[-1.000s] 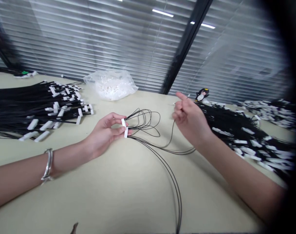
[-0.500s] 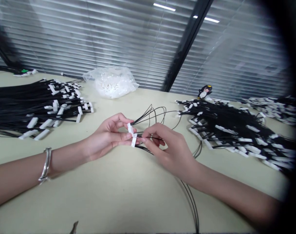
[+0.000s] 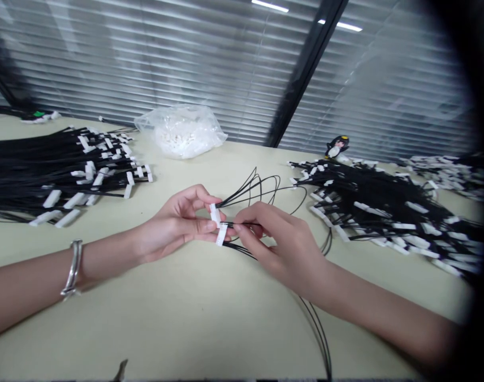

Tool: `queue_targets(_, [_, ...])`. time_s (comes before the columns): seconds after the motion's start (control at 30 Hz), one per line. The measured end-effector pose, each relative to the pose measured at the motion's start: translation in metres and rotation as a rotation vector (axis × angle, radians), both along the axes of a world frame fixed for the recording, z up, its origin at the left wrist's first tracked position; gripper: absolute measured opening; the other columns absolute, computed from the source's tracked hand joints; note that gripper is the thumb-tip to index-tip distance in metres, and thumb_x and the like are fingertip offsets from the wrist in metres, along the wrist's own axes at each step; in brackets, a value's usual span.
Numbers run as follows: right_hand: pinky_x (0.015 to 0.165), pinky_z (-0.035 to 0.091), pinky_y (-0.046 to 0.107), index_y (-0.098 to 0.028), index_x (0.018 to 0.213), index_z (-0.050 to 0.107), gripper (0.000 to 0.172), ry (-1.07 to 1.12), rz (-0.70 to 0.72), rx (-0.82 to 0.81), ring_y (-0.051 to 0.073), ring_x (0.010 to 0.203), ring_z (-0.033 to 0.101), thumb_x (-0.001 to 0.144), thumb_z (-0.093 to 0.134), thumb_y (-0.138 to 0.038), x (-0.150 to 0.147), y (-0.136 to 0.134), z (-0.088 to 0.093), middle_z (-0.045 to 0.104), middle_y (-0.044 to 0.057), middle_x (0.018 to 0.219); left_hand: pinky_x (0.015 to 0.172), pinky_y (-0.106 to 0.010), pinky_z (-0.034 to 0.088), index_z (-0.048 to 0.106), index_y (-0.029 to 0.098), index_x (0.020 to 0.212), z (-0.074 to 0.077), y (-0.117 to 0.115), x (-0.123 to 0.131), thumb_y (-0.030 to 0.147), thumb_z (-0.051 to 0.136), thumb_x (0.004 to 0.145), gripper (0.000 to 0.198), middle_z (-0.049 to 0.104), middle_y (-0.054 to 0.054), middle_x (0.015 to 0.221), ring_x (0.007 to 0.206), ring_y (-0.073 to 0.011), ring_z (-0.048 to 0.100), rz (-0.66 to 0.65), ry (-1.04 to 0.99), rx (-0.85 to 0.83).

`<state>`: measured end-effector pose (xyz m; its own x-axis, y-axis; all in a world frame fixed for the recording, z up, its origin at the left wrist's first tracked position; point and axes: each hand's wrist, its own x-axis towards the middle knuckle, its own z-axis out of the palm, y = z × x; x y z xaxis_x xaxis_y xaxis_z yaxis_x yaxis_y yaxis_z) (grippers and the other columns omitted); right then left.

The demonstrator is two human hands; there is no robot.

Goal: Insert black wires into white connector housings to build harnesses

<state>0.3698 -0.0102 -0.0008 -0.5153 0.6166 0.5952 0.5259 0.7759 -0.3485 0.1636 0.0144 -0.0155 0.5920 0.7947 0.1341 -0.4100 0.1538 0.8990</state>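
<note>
My left hand [image 3: 182, 220] is closed on white plastic connectors, an upper one [image 3: 215, 215] and a lower one [image 3: 222, 234], pinched between thumb and fingers. Thin black wires [image 3: 242, 192] fan out rightward from the upper connector and loop back over the table. More wires [image 3: 242, 249] run from the lower connector beneath my right hand and hang down toward the front edge. My right hand [image 3: 279, 241] pinches a black wire [image 3: 248, 225] between thumb and forefinger, just right of the connectors. Whether its tip sits inside a connector is too small to tell.
A pile of black wires with white connectors [image 3: 62, 170] lies at the left, and another pile [image 3: 385, 207] at the right. Between them at the back stands a clear bag of white parts [image 3: 182, 132]. A small penguin-like figure [image 3: 337, 147] stands behind the right pile, near the window blinds [image 3: 210, 63].
The connectors and my right hand have shifted slightly right in view. The looped wires have swung a little to the right. Both grips stay the same.
</note>
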Motion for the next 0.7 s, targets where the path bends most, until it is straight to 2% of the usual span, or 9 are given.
queue_targets(0.13, [0.059, 0.039, 0.022, -0.016, 0.084, 0.058, 0.005, -0.036, -0.031, 0.045, 0.008, 0.068, 0.05, 0.086, 0.053, -0.016, 0.0021, -0.0012, 0.0026, 0.059, -0.001, 0.075, 0.079, -0.035, 0.058, 0.06, 0.02, 0.094, -0.0006, 0.0001, 0.0, 0.0, 0.06, 0.08, 0.025, 0.071, 0.0, 0.089, 0.086, -0.0199, 0.071, 0.006, 0.001, 0.003])
queue_targets(0.43, [0.062, 0.04, 0.024, -0.015, 0.081, 0.06, 0.005, -0.056, -0.052, 0.13, 0.009, 0.069, 0.051, 0.084, 0.055, -0.015, -0.0008, -0.0004, 0.0047, 0.06, -0.001, 0.073, 0.074, -0.029, 0.059, 0.062, 0.02, 0.092, -0.0019, 0.0007, 0.0, 0.001, 0.065, 0.076, 0.025, 0.07, 0.0, 0.087, 0.079, -0.0157, 0.071, 0.035, 0.028, -0.014])
queue_targets(0.7, [0.061, 0.039, 0.024, -0.015, 0.08, 0.061, 0.005, -0.06, -0.049, 0.163, 0.009, 0.068, 0.049, 0.082, 0.056, -0.013, -0.0002, -0.0019, 0.0052, 0.059, -0.001, 0.07, 0.075, -0.03, 0.058, 0.063, 0.02, 0.091, -0.0018, -0.0007, 0.0013, -0.001, 0.064, 0.076, 0.026, 0.069, 0.001, 0.085, 0.079, -0.0153, 0.07, 0.037, 0.032, -0.006])
